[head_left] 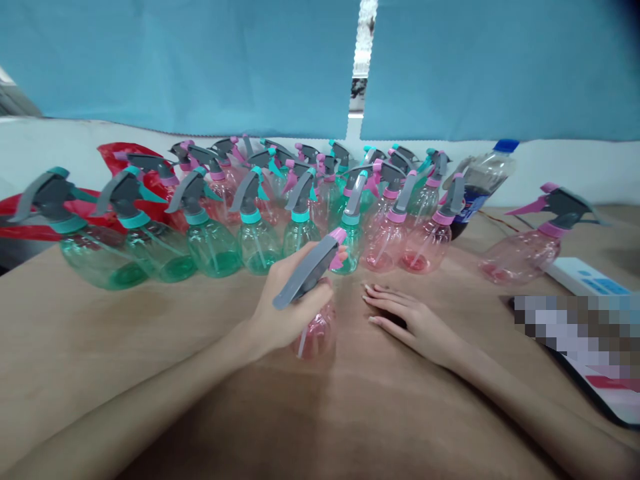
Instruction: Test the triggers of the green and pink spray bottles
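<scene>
My left hand [283, 303] is wrapped round the neck of a pink spray bottle [316, 330] with a grey trigger head, standing on the wooden table [150, 360]. My right hand [407, 319] lies flat on the table just right of that bottle, fingers stretched out and holding nothing. Behind both hands stand rows of several spray bottles: green ones [215, 243] to the left and pink ones [425, 240] to the right.
A lone pink spray bottle [525, 250] leans at the right. A clear drink bottle with a blue cap [483, 180] lies behind the rows. A red bag [125, 160] sits at back left. A white box [587, 277] and a blurred flat item [590, 347] lie at right.
</scene>
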